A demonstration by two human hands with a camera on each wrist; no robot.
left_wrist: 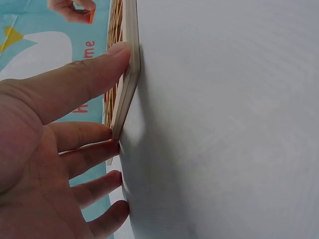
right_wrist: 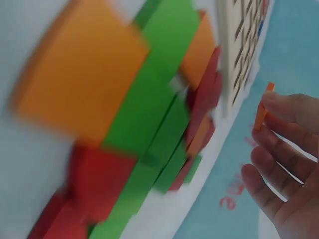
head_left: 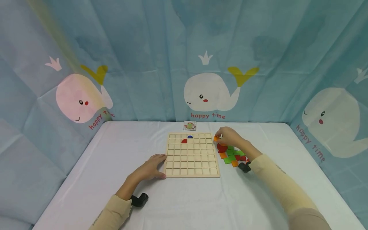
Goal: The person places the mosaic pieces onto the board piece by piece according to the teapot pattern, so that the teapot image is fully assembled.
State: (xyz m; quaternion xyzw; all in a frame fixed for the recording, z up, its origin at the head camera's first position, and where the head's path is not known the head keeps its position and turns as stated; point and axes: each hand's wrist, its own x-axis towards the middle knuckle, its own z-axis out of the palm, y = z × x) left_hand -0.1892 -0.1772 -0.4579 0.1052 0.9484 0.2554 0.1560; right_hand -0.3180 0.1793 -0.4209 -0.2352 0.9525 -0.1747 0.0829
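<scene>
A wooden grid board (head_left: pixel 191 163) lies on the white table, with a blue half-round tile (head_left: pixel 190 136) and a red quarter-round tile (head_left: pixel 184 141) in its upper cells. My left hand (head_left: pixel 150 166) touches the board's left edge, thumb at the near corner and fingers fairly straight, as the left wrist view also shows. My right hand (head_left: pixel 229 136) pinches an orange tile (right_wrist: pixel 264 107) between thumb and fingers, off the board's upper right side. Below that hand lies a pile of loose tiles in green (right_wrist: pixel 167 37), orange (right_wrist: pixel 84 69) and red (right_wrist: pixel 102 179).
A small picture card (head_left: pixel 189 125) lies behind the board, near the back of the table (head_left: pixel 138 134). A blue curtain (head_left: pixel 143 80) with whale prints stands around the table. Each wrist carries a black camera mount, such as the left one (head_left: pixel 140 200).
</scene>
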